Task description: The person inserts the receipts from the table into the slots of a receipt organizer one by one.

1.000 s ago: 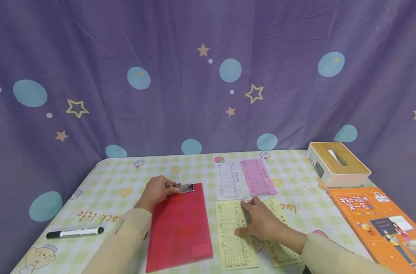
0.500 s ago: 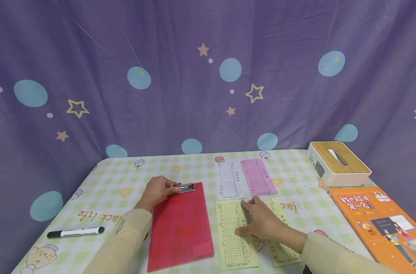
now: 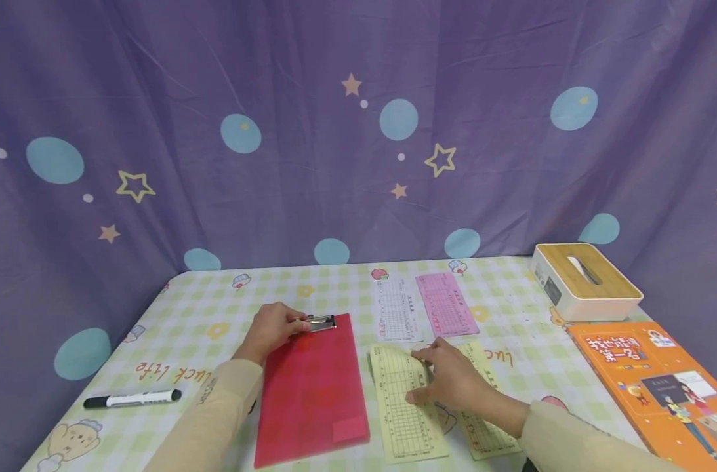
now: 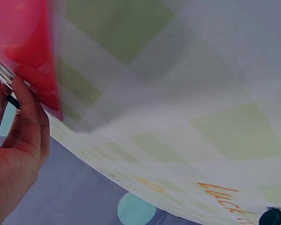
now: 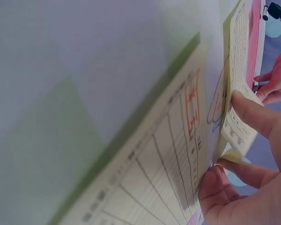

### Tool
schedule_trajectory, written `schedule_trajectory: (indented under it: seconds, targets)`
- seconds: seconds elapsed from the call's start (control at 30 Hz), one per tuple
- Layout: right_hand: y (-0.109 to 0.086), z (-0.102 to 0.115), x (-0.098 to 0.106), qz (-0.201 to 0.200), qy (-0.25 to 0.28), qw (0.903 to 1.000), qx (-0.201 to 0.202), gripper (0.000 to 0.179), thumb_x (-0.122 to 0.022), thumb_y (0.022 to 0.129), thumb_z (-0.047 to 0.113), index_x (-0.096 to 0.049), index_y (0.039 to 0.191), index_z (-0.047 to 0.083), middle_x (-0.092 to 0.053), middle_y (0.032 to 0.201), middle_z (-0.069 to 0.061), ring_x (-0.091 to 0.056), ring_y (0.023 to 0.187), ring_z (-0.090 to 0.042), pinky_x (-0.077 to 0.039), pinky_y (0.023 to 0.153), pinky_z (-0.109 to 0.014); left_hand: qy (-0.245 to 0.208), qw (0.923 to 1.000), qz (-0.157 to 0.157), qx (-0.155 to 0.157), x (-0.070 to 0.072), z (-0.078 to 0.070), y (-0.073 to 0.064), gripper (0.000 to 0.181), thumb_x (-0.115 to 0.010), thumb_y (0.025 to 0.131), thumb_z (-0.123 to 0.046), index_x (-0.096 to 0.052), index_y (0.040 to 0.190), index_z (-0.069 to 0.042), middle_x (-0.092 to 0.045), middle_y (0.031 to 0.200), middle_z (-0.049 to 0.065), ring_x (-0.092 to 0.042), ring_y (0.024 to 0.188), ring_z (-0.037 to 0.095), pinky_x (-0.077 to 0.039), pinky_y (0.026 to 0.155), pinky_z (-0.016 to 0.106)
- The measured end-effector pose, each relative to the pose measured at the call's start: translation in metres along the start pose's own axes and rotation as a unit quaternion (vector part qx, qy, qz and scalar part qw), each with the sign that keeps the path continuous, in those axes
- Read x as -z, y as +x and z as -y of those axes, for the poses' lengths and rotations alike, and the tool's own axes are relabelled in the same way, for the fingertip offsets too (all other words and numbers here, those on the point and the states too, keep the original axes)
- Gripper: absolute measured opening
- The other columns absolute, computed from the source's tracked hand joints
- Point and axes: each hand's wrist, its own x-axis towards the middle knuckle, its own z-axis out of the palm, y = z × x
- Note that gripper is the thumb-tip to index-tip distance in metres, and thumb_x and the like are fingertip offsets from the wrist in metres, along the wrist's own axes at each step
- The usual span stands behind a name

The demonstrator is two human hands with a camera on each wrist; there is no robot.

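Observation:
At the upper left corner of a red clipboard (image 3: 313, 400), my left hand (image 3: 275, 331) grips the metal clip (image 3: 323, 323) between thumb and fingers. The left wrist view also shows fingers (image 4: 30, 112) around the clip. My right hand (image 3: 452, 377) pinches a yellow printed form (image 3: 407, 419) by its right side, thumb on its face. The form's top end bows up off the table; its lower end lies flat. In the right wrist view the form (image 5: 239, 56) bends between thumb and fingers. A second yellow form (image 3: 491, 432) lies partly under the right wrist.
Behind the yellow forms lie a white form (image 3: 396, 311) and a pink form (image 3: 447, 305). A tissue box (image 3: 585, 282) stands at the back right, with an orange book (image 3: 641, 387) in front. A marker (image 3: 132, 398) lies at left on the checked tablecloth (image 3: 199, 314).
The yellow form's top end, flat before, now curls up under the right fingers. My left hand stays on the clip.

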Motion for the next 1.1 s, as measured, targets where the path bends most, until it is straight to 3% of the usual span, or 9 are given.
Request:
schedule_trajectory:
  seconds: [0.3,0.47,0.57,0.8,0.93,1.1]
  targets:
    - [0.000,0.001,0.002,0.001,0.013,0.9993,-0.036,0.046,-0.097,0.066,0.026,-0.066,0.094,0.007,-0.053,0.078,-0.003,-0.048,0.069,-0.018,-0.041,0.061,-0.031,0.025,0.9997,-0.005,-0.004,-0.001,0.002,0.003,0.033,-0.083,0.085,-0.021,-0.078,0.114,-0.004,-0.077,0.094,0.007,-0.057,0.075,0.016,-0.045,0.062,0.026]
    - [-0.003,-0.002,0.003,-0.001,0.022,0.9993,-0.029,0.040,-0.095,0.069,0.024,-0.059,0.081,0.012,-0.052,0.068,-0.002,-0.045,0.061,-0.016,-0.036,0.055,-0.027,0.029,0.9995,-0.005,-0.007,-0.001,0.002,0.002,0.033,-0.083,0.086,-0.021,-0.078,0.114,-0.005,-0.077,0.100,0.010,-0.061,0.082,0.018,-0.046,0.065,0.027]
    - [-0.003,-0.004,0.003,-0.006,0.040,0.9990,-0.017,0.037,-0.094,0.070,0.021,-0.061,0.083,0.012,-0.050,0.065,-0.001,-0.043,0.059,-0.015,-0.035,0.054,-0.026,0.028,0.9995,-0.007,-0.011,0.000,0.002,0.001,0.031,-0.083,0.086,-0.020,-0.079,0.113,-0.005,-0.077,0.098,0.010,-0.061,0.080,0.018,-0.046,0.065,0.027]
    - [-0.003,-0.013,0.010,0.011,0.129,0.9914,0.022,0.048,-0.090,0.075,0.011,-0.065,0.114,0.000,-0.054,0.071,-0.001,-0.046,0.061,-0.014,-0.042,0.056,-0.027,0.038,0.9986,-0.017,-0.033,0.000,0.003,0.000,0.029,-0.084,0.085,-0.020,-0.080,0.111,-0.005,-0.077,0.101,0.012,-0.068,0.095,0.025,-0.053,0.077,0.037]
    - [-0.002,-0.016,0.016,0.029,0.166,0.9844,0.050,0.027,-0.087,0.079,0.008,-0.065,0.094,0.003,-0.053,0.070,0.002,-0.047,0.063,-0.012,-0.041,0.055,-0.023,0.038,0.9987,-0.017,-0.031,-0.002,0.003,0.001,0.030,-0.084,0.085,-0.019,-0.080,0.111,-0.005,-0.077,0.103,0.012,-0.068,0.097,0.026,-0.054,0.082,0.039]
    - [0.000,-0.014,0.023,0.046,0.194,0.9759,0.089,0.021,-0.082,0.085,0.009,-0.061,0.084,0.007,-0.055,0.071,0.003,-0.046,0.065,-0.011,-0.039,0.056,-0.022,0.037,0.9989,-0.015,-0.024,-0.002,0.005,0.003,0.032,-0.084,0.084,-0.020,-0.079,0.112,-0.005,-0.077,0.102,0.011,-0.065,0.090,0.022,-0.050,0.077,0.035]
